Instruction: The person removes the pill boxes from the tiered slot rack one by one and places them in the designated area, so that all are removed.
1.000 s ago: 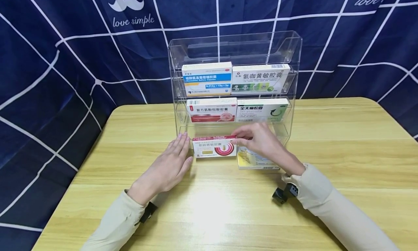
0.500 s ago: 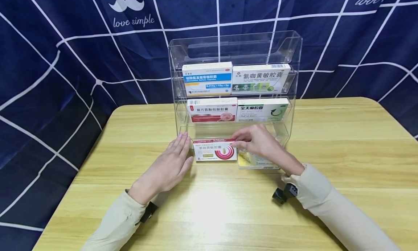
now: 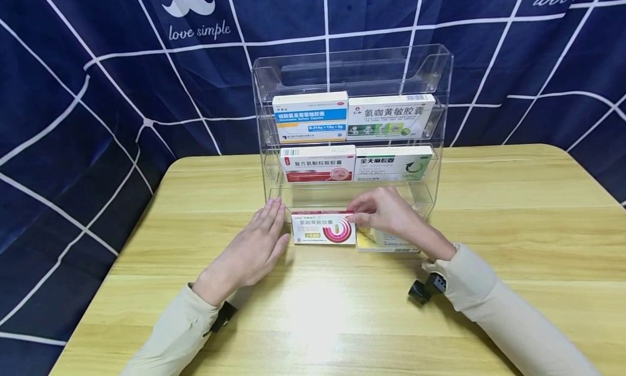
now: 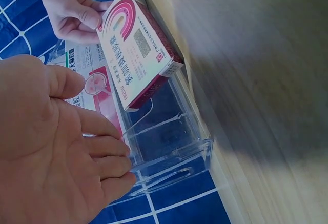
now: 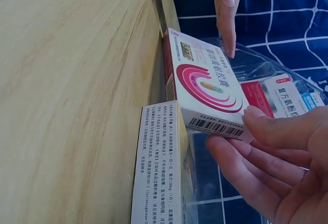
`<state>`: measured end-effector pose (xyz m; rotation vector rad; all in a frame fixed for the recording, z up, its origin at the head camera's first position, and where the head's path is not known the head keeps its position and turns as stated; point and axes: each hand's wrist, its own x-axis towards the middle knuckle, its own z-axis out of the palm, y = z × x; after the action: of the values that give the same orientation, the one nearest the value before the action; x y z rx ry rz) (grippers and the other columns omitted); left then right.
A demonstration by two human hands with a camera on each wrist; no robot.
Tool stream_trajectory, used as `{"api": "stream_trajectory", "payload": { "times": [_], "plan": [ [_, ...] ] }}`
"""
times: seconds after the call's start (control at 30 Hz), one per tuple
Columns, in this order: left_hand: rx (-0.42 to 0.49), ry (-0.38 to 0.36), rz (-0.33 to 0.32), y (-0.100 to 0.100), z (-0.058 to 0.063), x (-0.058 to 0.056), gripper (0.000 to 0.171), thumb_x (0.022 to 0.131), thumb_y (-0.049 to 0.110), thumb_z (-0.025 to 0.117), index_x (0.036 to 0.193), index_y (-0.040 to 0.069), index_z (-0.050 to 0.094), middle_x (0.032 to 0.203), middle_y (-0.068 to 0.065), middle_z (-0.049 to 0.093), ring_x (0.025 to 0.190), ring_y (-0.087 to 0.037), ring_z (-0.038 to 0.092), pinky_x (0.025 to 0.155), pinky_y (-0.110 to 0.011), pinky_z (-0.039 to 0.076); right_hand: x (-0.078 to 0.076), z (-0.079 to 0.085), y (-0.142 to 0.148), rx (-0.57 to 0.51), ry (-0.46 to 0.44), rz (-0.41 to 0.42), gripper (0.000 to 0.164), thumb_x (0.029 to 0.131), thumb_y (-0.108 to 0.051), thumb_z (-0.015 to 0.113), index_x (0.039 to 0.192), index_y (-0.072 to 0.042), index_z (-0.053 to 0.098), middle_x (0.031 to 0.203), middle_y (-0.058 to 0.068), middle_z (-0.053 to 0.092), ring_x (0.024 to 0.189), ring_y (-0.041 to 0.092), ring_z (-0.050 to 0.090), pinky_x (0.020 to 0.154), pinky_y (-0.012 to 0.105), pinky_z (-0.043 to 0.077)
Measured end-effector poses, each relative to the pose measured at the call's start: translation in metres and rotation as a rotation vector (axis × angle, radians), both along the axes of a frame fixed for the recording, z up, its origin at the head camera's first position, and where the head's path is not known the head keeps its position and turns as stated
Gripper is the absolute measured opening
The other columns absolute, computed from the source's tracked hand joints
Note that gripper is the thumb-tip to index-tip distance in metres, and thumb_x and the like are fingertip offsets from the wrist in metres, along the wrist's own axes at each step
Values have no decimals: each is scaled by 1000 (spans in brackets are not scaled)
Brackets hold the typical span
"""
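My right hand [image 3: 386, 213] pinches the right end of a white medicine box [image 3: 323, 228] with pink-red arcs and a dark red edge. That box is at the left of the lowest tier of a clear acrylic rack [image 3: 352, 71]. In the right wrist view, thumb and fingers grip the box [image 5: 205, 83] by its barcode end. My left hand [image 3: 249, 245] lies beside the rack's lower left corner, fingers straight, a little apart from the box. A yellow and white box [image 3: 386, 241] sits to the right in the same tier, partly hidden by my right hand.
Upper tiers carry a blue and white box [image 3: 311, 118], a white and green box [image 3: 389, 118], a red and white box [image 3: 318, 165] and another green and white box [image 3: 393, 165]. The wooden table [image 3: 313, 311] spreads around the rack. A dark blue curtain [image 3: 112, 93] hangs behind.
The pink-arc box has moved down and slightly right in the lowest tier, still pinched by my right hand. My left hand has hardly moved.
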<state>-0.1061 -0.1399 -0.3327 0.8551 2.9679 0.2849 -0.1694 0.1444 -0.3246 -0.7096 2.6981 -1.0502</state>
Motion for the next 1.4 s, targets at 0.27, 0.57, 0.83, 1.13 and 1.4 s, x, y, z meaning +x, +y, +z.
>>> {"api": "stream_trajectory", "payload": {
  "times": [0.27,0.57,0.83,1.13,1.4],
  "plan": [
    [1,0,3,0,-1,0,60,106,31,28,149,-9,15,157,-26,10,146,-34,7,119,-44,11,-2,0,1,23,-64,3,20,84,-13,74,101,-1,73,81,6,74,68,15,69,66,30,59],
    [9,7,1,-1,-1,0,60,106,31,28,149,-9,16,156,-27,10,146,-35,8,119,-45,12,-2,1,2,58,11,-25,20,86,-11,73,102,1,73,84,9,74,72,17,70,69,34,59],
    [12,-1,9,-2,-1,1,60,106,31,28,149,-9,16,157,-26,10,146,-34,7,119,-44,11,11,5,-9,107,233,70,22,84,-8,73,102,4,71,91,14,73,77,22,70,71,32,60],
    [5,-2,8,-1,0,1,60,106,30,29,149,-9,16,156,-26,10,146,-34,7,119,-45,12,32,-8,-31,245,370,279,12,80,-2,75,78,-10,67,73,-4,62,63,6,52,58,19,50],
    [5,12,-7,-1,-1,0,60,105,29,30,148,-10,16,156,-28,10,145,-37,10,119,-47,14,35,-14,-31,315,385,280,13,75,-3,79,75,-8,68,73,-3,62,60,7,51,54,19,49]
  ]
}}
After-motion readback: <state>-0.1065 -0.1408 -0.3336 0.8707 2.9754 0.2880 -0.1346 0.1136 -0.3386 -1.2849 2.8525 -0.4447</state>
